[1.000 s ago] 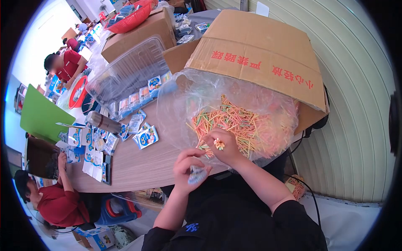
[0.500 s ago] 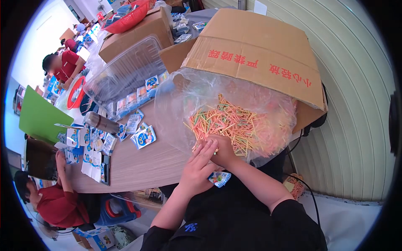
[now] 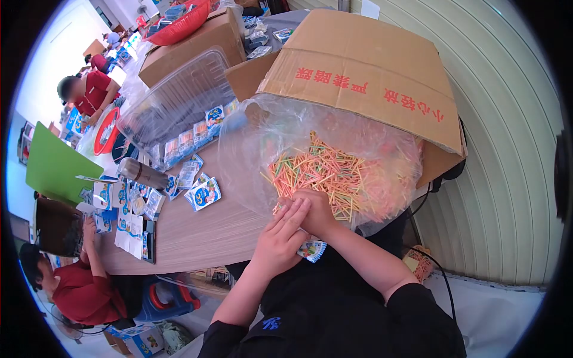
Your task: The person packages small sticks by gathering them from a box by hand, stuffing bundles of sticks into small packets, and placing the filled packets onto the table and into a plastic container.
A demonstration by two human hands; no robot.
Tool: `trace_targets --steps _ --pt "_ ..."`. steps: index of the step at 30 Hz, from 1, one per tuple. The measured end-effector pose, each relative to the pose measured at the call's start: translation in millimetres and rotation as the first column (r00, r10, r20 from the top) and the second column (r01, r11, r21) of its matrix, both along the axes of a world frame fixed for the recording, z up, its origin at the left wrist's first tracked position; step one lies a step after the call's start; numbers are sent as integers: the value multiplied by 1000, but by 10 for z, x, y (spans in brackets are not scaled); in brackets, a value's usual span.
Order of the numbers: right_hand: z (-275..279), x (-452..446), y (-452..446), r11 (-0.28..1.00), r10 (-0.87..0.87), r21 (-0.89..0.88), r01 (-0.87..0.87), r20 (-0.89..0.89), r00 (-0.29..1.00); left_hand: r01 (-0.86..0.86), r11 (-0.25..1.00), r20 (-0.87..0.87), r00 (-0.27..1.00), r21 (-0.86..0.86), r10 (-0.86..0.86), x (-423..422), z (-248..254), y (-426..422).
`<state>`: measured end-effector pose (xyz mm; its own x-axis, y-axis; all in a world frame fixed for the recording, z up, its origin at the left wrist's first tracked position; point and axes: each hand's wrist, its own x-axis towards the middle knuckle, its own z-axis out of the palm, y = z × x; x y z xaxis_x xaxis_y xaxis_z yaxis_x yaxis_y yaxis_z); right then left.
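My left hand (image 3: 279,241) is closed, its fingers laid against my right hand. From beneath its palm side sticks a small blue-and-white printed packet (image 3: 312,250), which it holds. My right hand (image 3: 316,212) is curled at the near edge of a heap of thin pink, yellow and green sticks (image 3: 319,170); whatever its fingers grip is hidden. The sticks lie in a clear plastic bag (image 3: 239,161) spilling from the mouth of a tipped cardboard box (image 3: 364,53) with red lettering.
On the table (image 3: 203,238), left of the bag, are loose packets (image 3: 204,194), a clear plastic tray (image 3: 179,101) with packets, and a metal flask (image 3: 143,173). A co-worker in red (image 3: 83,292) sits at left. A ribbed wall (image 3: 507,149) stands at right.
My hands stay pressed together at the stick heap. The packet under my left hand has shifted slightly up and turned a little.
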<state>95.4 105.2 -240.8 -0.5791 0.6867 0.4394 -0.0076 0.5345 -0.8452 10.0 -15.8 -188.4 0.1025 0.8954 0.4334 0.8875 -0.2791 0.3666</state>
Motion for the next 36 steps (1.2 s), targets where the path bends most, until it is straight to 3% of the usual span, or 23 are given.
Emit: trace_targets --steps 6,10,13,14,16,17,20,25,28,33,36 --pt "57 13 8 999 -9 52 15 -101 995 -29 998 -136 990 55 36 -15 40 -53" --pt "134 37 8 994 -13 110 28 -131 991 59 998 21 998 22 -60 -88 59 -75" --pt "257 81 -18 982 -19 181 47 -157 987 -91 990 512 859 109 23 -262 -52 -180" --pt "307 114 -28 985 2 168 27 -170 985 -90 990 516 856 104 24 -337 -172 -251" --pt "399 169 -37 989 44 146 -15 -198 979 -225 974 661 736 33 147 -445 -518 -402" --pt "430 185 -47 990 42 143 -14 -194 980 -223 974 664 733 29 148 -432 -619 -435" --pt "497 211 -87 987 57 162 -18 -244 968 -395 868 696 531 -301 483 -401 -855 -521" --pt "525 210 -116 987 84 158 -43 -262 961 -404 861 703 512 -310 494 -327 -1194 -530" --pt "545 222 -100 985 101 162 -58 -268 958 -414 884 487 739 -218 466 -294 -1088 -471" --pt "517 219 -98 985 102 163 -61 -256 961 -384 909 450 791 -160 414 -317 -1163 -461" --pt "515 218 -96 985 106 160 -66 -259 960 -415 890 484 749 -188 452 -302 -1171 -467"
